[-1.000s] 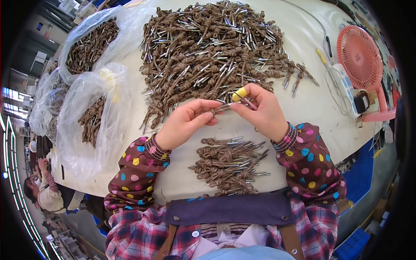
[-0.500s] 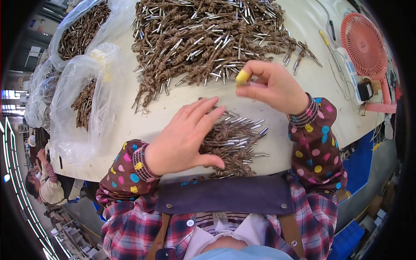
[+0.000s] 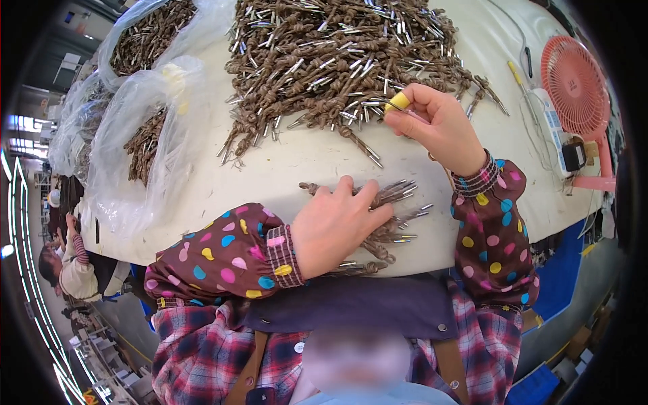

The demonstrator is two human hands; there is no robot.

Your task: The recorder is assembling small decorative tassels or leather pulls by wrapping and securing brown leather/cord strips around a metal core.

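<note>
A small pile of brown knotted cords with silvery metal tips (image 3: 398, 192) lies in front of me on the table. My left hand (image 3: 341, 226) rests palm down over it, fingers spread and bent, hiding part of the cords. To the right and farther off, my right hand (image 3: 439, 125) is raised with thumb and index finger pinched together. A yellow wrap (image 3: 398, 102) covers its index fingertip. Something thin and dark shows at that pinch, too small to name. Beyond both hands spreads a large heap of the same cords (image 3: 337, 61).
Clear plastic bags (image 3: 108, 152) of cords stand at the left of the pale table (image 3: 270, 196). On the right are a pink fan (image 3: 574, 84), a power strip (image 3: 550, 121), a yellow-handled tool (image 3: 515, 72) and cables. Another person (image 3: 74, 270) sits far left.
My left hand has moved right and come down over the small pile, its fingers bending. My right hand stays raised and pinched. The whole view has shifted slightly.
</note>
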